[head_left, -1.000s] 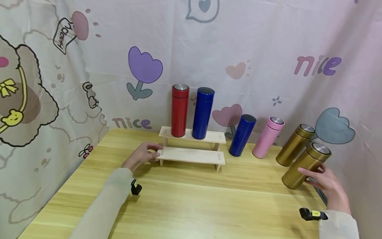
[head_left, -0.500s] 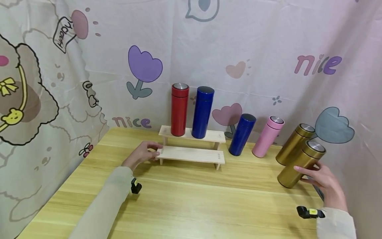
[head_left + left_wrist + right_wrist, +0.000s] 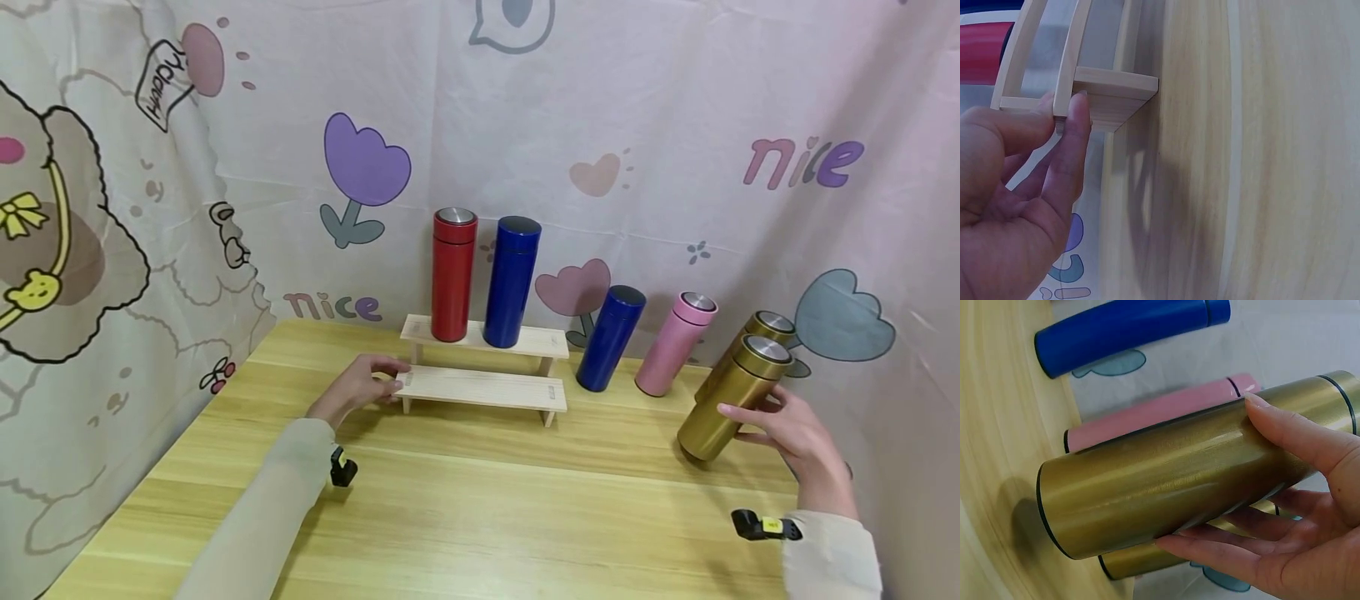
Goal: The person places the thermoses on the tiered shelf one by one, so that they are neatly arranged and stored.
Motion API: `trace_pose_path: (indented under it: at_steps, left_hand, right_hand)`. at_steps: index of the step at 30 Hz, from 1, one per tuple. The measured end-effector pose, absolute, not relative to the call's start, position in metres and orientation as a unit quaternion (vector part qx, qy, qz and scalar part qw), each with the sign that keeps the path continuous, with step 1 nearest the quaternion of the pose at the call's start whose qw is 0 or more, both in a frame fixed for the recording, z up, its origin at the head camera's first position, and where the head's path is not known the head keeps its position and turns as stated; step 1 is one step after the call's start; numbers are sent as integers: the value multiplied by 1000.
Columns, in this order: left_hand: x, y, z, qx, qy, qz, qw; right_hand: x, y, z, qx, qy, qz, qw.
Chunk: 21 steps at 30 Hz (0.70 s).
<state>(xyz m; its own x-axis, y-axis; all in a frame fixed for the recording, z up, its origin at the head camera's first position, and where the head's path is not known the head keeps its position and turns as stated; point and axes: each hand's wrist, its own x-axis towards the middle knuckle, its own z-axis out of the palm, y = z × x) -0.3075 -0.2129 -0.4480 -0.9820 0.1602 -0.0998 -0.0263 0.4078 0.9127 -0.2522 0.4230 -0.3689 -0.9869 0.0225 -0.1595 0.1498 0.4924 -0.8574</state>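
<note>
My right hand (image 3: 787, 429) grips a gold thermos bottle (image 3: 727, 408), thumb on one side and fingers on the other. The bottle's base seems slightly off the table, with a shadow beside it. Behind it, partly hidden, is a second gold thermos (image 3: 1141, 559). My left hand (image 3: 360, 390) pinches the left end of the lower board of a two-step wooden rack (image 3: 480, 388); the left wrist view shows thumb and finger on either side of the board (image 3: 1067, 69). A red thermos (image 3: 452, 279) and a tall blue thermos (image 3: 512, 283) stand upright on the upper step.
A shorter blue thermos (image 3: 610, 342) and a pink thermos (image 3: 675, 346) stand on the table right of the rack. The wooden table (image 3: 465, 517) meets a printed cloth backdrop (image 3: 660, 92) behind and at both sides.
My right hand has carried the gold thermos leftward and slightly back, so it now overlaps the other gold one more. My left hand has stayed on the rack.
</note>
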Motion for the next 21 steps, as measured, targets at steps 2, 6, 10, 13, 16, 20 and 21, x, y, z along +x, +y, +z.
trace_pose_path:
  at_steps: [2,6,10,13,16,20,21]
  left_hand:
    - [-307,-213,-448,41,834,543,86]
    - [-308,-213,-448,41,835,543,84]
    - [-309,-213,-449,42,836,542,83]
    - [-310,-214,-449,42,836,542,82]
    - [-310,-214,-449,42,836,541,81]
    - [-310,-214,-451,46,837,540,80]
    - [-310,-214,-451,46,837,540,79]
  right_hand:
    - [-253,419,-367,46,867,-492,62]
    - [-256,410,-362,41,880,-468,63]
    - [-259,402,-359,35,884,-461,64]
    - [-262,396,-357,31,885,-461,64]
    - [-264,389,-354,29,888,-456,62]
    - [-267,378,-349,16,884,-463,59]
    - [-268,376,-347,12,883,-465,58]
